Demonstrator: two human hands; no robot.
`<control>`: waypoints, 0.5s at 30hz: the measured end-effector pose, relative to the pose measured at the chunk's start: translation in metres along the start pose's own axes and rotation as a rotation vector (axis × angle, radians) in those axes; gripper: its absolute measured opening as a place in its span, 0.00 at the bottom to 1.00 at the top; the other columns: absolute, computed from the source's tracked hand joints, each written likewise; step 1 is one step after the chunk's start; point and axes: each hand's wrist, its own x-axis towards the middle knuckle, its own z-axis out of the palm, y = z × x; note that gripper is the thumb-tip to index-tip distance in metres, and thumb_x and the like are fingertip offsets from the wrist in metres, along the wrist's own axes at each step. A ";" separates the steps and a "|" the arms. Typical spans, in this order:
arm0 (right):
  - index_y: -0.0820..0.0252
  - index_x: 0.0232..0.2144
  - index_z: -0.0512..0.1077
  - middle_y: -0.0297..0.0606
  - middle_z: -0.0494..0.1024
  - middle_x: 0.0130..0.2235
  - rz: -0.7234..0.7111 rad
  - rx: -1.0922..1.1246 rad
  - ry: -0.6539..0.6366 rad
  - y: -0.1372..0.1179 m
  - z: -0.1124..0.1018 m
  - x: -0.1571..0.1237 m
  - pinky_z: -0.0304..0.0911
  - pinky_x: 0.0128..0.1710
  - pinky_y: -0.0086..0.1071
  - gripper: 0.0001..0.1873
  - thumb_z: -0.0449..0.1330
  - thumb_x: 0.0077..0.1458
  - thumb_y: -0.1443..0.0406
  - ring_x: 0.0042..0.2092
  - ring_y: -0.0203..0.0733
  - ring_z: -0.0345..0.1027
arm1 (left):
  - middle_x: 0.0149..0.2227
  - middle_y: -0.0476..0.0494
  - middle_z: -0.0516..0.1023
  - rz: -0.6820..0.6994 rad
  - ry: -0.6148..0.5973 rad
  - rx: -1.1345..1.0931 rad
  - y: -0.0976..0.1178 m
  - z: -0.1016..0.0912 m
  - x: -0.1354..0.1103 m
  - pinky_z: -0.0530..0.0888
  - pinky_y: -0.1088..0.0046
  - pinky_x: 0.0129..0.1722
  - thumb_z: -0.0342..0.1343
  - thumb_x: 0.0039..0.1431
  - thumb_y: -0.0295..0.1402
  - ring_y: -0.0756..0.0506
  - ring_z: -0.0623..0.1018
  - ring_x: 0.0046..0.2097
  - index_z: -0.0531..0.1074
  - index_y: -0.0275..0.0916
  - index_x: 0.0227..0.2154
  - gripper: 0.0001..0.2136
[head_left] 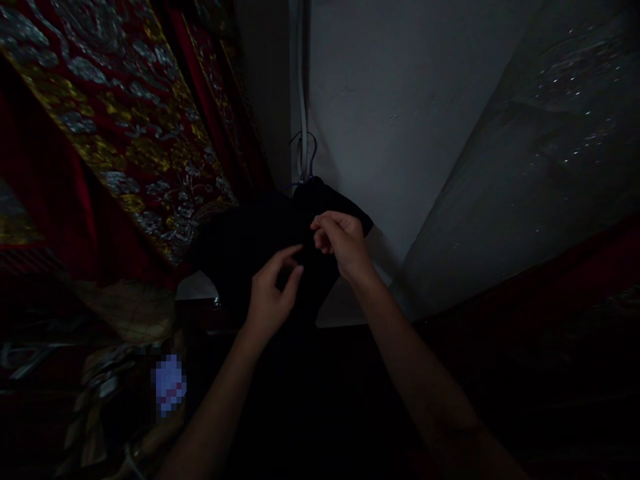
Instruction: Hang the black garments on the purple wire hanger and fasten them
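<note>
A black garment [260, 230], seemingly a short-sleeved top, hangs against the wall on a purple hanger [313, 157]. In front of it is my left hand [274, 287], its thumb and forefinger curved with a gap between the tips. Just to the right and a little higher, my right hand [343, 240] has its thumb and forefinger pinched together and the other fingers curled in. Whether anything thin is in that pinch is too dark to make out. It is also unclear whether either hand touches the cloth.
Red cloth embroidered in gold and silver [135, 127] hangs at the left. A pale cord or pipe [301, 73] runs down the white wall [400, 100]. Clear plastic sheeting [500, 187] covers the right side. Cluttered items and a blurred bluish patch [169, 383] lie lower left.
</note>
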 end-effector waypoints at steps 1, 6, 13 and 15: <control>0.60 0.23 0.71 0.27 0.67 0.16 -0.039 -0.035 -0.020 0.001 -0.001 -0.003 0.48 0.17 0.22 0.10 0.58 0.54 0.62 0.17 0.28 0.58 | 0.41 0.45 0.81 0.085 0.053 0.041 0.009 -0.003 0.017 0.71 0.70 0.47 0.56 0.65 0.31 0.46 0.77 0.41 0.74 0.43 0.55 0.16; 0.59 0.24 0.71 0.27 0.68 0.17 -0.175 -0.149 -0.071 -0.004 -0.005 -0.006 0.53 0.21 0.25 0.10 0.58 0.56 0.62 0.19 0.30 0.60 | 0.37 0.46 0.78 0.317 0.017 0.309 0.024 -0.004 0.069 0.70 0.70 0.41 0.54 0.66 0.29 0.46 0.75 0.38 0.76 0.39 0.43 0.07; 0.56 0.23 0.67 0.31 0.70 0.21 -0.243 -0.357 0.087 0.033 0.002 -0.008 0.54 0.25 0.29 0.11 0.56 0.57 0.62 0.23 0.35 0.64 | 0.36 0.43 0.76 0.434 0.048 0.555 0.023 -0.002 0.073 0.68 0.64 0.46 0.54 0.65 0.28 0.42 0.74 0.42 0.71 0.38 0.35 0.03; 0.56 0.23 0.67 0.32 0.71 0.21 -0.183 -0.409 0.100 0.054 0.003 -0.010 0.54 0.26 0.30 0.11 0.57 0.56 0.61 0.24 0.36 0.65 | 0.37 0.44 0.75 0.405 0.198 0.490 0.025 -0.016 0.076 0.67 0.65 0.49 0.54 0.66 0.30 0.44 0.74 0.43 0.71 0.38 0.37 0.03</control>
